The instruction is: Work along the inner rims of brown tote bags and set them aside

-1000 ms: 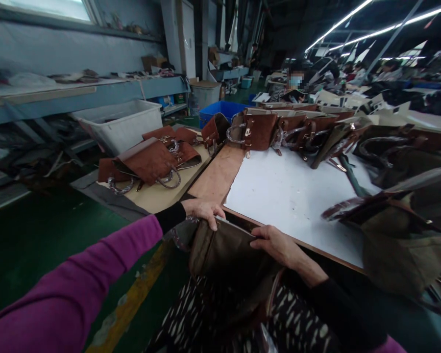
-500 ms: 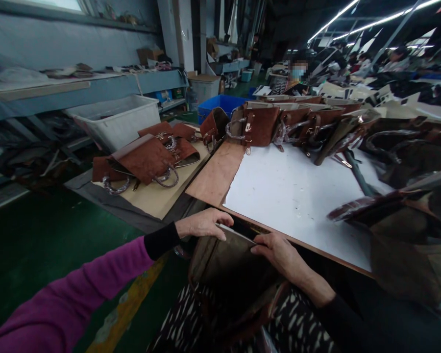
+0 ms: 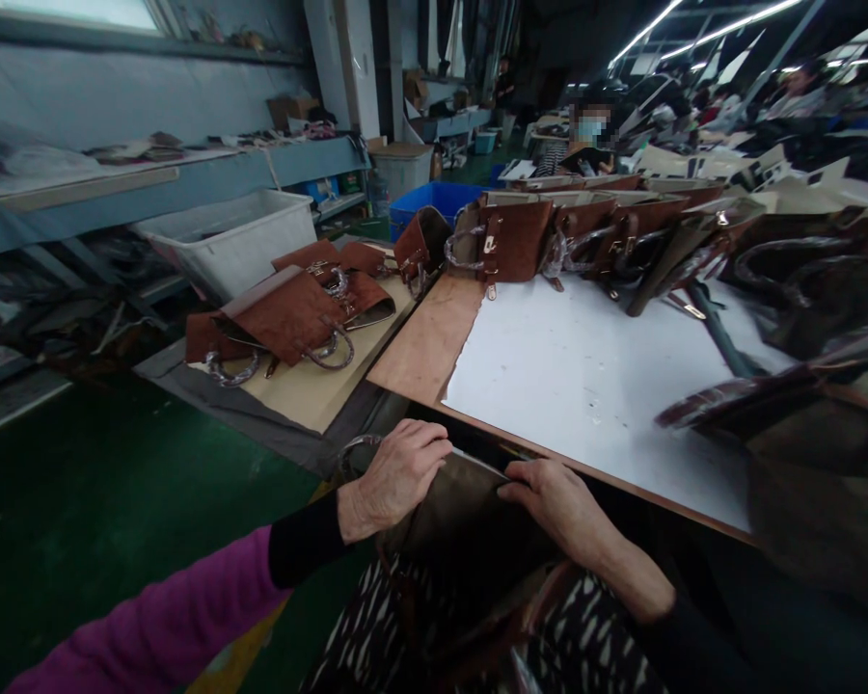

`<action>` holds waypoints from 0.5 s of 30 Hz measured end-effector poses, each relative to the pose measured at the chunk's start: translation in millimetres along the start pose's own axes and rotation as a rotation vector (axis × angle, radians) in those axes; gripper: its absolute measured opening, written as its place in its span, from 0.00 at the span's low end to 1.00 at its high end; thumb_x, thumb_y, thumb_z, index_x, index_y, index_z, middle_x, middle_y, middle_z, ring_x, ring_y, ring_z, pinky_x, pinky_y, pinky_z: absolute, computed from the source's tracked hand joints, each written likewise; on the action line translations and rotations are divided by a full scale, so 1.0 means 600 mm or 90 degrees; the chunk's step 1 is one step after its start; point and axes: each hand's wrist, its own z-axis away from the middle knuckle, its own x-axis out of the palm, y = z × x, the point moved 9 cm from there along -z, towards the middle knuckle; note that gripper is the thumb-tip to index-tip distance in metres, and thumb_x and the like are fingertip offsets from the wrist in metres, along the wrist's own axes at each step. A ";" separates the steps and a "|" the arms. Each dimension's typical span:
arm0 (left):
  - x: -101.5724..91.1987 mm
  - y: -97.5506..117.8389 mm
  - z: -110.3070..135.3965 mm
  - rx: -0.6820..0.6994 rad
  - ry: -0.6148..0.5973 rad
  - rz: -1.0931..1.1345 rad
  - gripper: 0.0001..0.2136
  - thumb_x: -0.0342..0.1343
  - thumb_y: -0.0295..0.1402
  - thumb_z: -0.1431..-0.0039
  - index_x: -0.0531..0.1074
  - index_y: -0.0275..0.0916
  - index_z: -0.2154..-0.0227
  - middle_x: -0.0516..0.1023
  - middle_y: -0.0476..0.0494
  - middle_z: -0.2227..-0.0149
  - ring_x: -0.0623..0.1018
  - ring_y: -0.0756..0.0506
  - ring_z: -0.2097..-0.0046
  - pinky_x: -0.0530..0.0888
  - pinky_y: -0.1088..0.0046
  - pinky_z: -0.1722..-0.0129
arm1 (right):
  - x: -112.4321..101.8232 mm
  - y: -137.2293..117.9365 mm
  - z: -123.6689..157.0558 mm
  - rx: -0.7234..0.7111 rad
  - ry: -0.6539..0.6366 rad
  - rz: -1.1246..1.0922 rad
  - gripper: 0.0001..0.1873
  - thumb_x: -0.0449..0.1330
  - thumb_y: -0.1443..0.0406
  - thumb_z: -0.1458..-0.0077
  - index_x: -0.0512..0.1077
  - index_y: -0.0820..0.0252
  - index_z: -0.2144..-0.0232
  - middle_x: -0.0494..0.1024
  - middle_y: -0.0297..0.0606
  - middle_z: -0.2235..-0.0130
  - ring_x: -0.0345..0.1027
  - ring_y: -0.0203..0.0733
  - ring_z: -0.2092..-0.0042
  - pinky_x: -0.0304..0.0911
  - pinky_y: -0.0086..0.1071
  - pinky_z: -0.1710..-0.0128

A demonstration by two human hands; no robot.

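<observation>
Left hand: fingers bent and narrowed on the rim of the bag, toward its left end.
Right hand: thumb and forefinger pinch the same rim, farther right.
Bag: upright at the lap, mouth uppermost, dark brownish panel between the hands; lower part in shadow.
Rim: pale strip running between both grips, just beside the table's near edge.
Handle: plastic-wrapped, just beyond the left hand; attachment hidden.
Tabletop: wooden board bearing a marked white sheet.
Right of sheet: dark bag, partly blurred.
Far edge: row of brown bags, metal fittings visible.
Left side: brown bags lying heaped on tan board.
Beyond: blue bin, whitish tub, seated masked co-worker.
</observation>
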 end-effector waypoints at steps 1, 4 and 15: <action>0.002 0.000 -0.002 -0.004 -0.009 -0.001 0.05 0.50 0.25 0.42 0.69 0.36 0.64 0.71 0.45 0.59 0.69 0.46 0.56 0.66 0.68 0.55 | 0.000 -0.001 0.001 0.001 -0.001 0.002 0.10 0.53 0.64 0.50 0.66 0.58 0.80 0.69 0.31 0.78 0.63 0.36 0.71 0.48 0.28 0.71; 0.009 -0.005 -0.011 -0.045 -0.063 -0.011 0.02 0.51 0.25 0.43 0.67 0.36 0.69 0.71 0.46 0.63 0.69 0.47 0.60 0.66 0.70 0.58 | -0.001 -0.005 0.003 0.004 -0.002 0.010 0.09 0.53 0.64 0.50 0.67 0.58 0.80 0.69 0.31 0.78 0.63 0.36 0.71 0.49 0.28 0.71; 0.008 0.014 -0.010 -0.076 -0.104 -0.124 0.05 0.50 0.21 0.46 0.67 0.36 0.73 0.68 0.43 0.61 0.66 0.44 0.58 0.67 0.68 0.59 | 0.001 -0.003 0.002 0.043 0.004 0.068 0.09 0.54 0.63 0.50 0.69 0.57 0.78 0.73 0.34 0.75 0.67 0.40 0.67 0.50 0.29 0.69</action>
